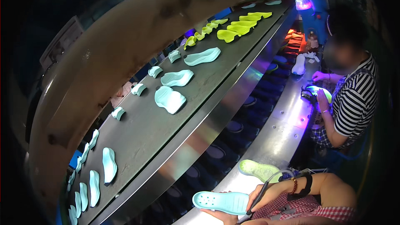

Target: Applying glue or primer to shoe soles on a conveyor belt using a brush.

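A light blue shoe sole (221,202) lies across my left hand (221,216), which grips it from below near the bottom of the view. Small dark holes dot its rounded left end. My right hand (259,196) is at the sole's other end, its fingers closed round a dark pen-like tool (263,191) with a thin grey hose looping back over the wrist. The tool's tip is close to the sole; I cannot tell if they touch. Just beyond my right hand, a pale yellow-green sole (257,169) rests on the metal ledge, partly behind my forearm.
Left of the ledge (277,135) runs a dark conveyor belt (141,137) with light blue soles (170,100) and bright yellow ones (239,28). Dark shoes sit in the shadowed gap between. A co-worker (354,100) at the right handles a shoe under purple light.
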The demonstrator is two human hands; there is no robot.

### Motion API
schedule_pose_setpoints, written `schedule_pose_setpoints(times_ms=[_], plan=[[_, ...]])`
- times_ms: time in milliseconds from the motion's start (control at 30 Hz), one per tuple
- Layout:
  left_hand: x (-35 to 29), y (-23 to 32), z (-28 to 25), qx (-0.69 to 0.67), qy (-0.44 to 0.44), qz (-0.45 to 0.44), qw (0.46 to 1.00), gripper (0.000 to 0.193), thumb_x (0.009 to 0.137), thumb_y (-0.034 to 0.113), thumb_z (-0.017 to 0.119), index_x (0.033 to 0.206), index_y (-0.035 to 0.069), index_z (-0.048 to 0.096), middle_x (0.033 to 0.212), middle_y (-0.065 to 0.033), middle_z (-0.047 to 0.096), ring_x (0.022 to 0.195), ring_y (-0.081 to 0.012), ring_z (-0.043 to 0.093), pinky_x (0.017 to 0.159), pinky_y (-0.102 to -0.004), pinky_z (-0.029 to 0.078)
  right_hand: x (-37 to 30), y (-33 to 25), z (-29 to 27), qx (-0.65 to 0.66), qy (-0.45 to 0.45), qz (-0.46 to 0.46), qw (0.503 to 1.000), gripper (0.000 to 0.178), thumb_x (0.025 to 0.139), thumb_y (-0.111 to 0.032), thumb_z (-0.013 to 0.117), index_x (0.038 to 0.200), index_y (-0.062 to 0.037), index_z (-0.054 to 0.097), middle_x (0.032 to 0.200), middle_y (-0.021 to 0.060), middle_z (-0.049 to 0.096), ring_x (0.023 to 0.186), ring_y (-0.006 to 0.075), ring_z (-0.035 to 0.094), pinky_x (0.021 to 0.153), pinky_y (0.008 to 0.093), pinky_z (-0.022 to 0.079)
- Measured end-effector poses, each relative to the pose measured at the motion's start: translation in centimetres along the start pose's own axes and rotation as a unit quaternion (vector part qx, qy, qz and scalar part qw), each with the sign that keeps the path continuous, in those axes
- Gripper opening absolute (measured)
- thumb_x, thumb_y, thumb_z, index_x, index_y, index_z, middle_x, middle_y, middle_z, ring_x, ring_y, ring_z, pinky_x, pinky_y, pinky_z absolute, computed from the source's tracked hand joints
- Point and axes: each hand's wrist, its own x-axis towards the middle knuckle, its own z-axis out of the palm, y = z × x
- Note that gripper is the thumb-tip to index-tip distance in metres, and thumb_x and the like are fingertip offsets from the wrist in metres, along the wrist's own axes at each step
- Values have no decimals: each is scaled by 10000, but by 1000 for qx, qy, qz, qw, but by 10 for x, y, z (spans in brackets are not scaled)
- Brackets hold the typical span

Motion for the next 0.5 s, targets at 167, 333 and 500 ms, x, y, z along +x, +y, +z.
schedule_pose_setpoints(times_ms=[167, 333, 500], plan=[[0, -11, -5, 113, 18, 36, 993, 788, 754, 755, 141, 1135, 144, 459, 835, -120, 604, 775, -299, 592, 742, -485, 463, -2, 12, -3, 44, 132, -5, 990, 218, 800, -145, 619, 988, -38, 639, 918, 62, 649, 839, 100, 581, 767, 220, 448], [14, -1, -29, 133, -79, 96, 983, 769, 771, 734, 160, 1142, 138, 473, 838, -113, 613, 762, -293, 600, 748, -468, 471, -18, -9, 2, 65, 61, -36, 995, 206, 803, -143, 620, 978, -39, 644, 907, 73, 649, 833, 107, 589, 764, 227, 455], [-7, 5, 7, 39, -105, 87, 990, 806, 786, 718, 142, 1187, 87, 444, 865, -143, 611, 748, -299, 602, 739, -446, 482, -27, -26, 14, -50, 76, -29, 995, 210, 775, -127, 639, 961, -30, 647, 912, 100, 642, 832, 153, 607, 760, 251, 464]])
